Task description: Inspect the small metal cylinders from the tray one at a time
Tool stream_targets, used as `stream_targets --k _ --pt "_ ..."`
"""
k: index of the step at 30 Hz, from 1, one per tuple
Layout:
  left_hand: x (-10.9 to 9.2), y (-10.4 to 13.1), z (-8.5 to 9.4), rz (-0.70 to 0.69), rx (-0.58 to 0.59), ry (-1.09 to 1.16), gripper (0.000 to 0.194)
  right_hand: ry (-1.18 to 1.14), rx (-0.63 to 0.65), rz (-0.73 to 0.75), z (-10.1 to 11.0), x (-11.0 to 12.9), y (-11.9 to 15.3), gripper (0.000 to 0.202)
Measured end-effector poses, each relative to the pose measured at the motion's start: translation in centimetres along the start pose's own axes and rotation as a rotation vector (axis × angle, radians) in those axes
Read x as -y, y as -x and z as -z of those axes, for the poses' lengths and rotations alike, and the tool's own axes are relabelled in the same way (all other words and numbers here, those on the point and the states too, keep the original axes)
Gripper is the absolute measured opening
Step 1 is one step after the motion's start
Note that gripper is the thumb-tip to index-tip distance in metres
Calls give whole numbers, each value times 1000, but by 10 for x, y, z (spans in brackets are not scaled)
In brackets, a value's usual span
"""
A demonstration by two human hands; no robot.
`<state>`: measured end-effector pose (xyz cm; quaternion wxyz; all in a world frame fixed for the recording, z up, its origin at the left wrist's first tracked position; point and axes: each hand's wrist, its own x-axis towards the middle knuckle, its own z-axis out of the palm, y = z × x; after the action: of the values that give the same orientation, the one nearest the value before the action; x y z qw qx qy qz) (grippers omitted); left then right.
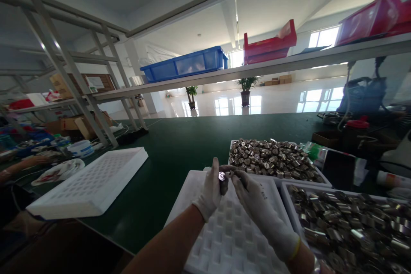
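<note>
My left hand [210,190], in a whitish work glove, is closed around a small shiny metal cylinder [221,176] whose round end faces me. Close beside it, my gloved right hand [253,197] has its thumb and fingers pinched together; whatever is between those fingertips is too small to name. Both hands are above a white tray [234,239] with rows of pockets. Behind them, a white bin holds a heap of small metal cylinders [269,158]. Nearer me on the right, a second bin is heaped with larger metal cylindrical parts [349,222].
Another white pocketed tray [93,180] lies on the green bench [157,154] to the left. A blue crate [189,66] and a red bin [269,47] stand on the shelf above. At the far left edge another person's hand [32,162] shows beside clutter.
</note>
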<state>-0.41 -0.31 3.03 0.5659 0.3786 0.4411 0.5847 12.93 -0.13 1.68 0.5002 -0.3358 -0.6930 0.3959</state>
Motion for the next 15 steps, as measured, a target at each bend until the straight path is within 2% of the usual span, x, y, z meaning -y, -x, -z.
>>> stream_targets --k 7,15 --pt "-3 5 -9 -51 -176 2 79 49 -21 57 -8 5 4 39" --pt "-7 11 -16 -59 -246 1 81 105 -57 57 -14 -1 9 40"
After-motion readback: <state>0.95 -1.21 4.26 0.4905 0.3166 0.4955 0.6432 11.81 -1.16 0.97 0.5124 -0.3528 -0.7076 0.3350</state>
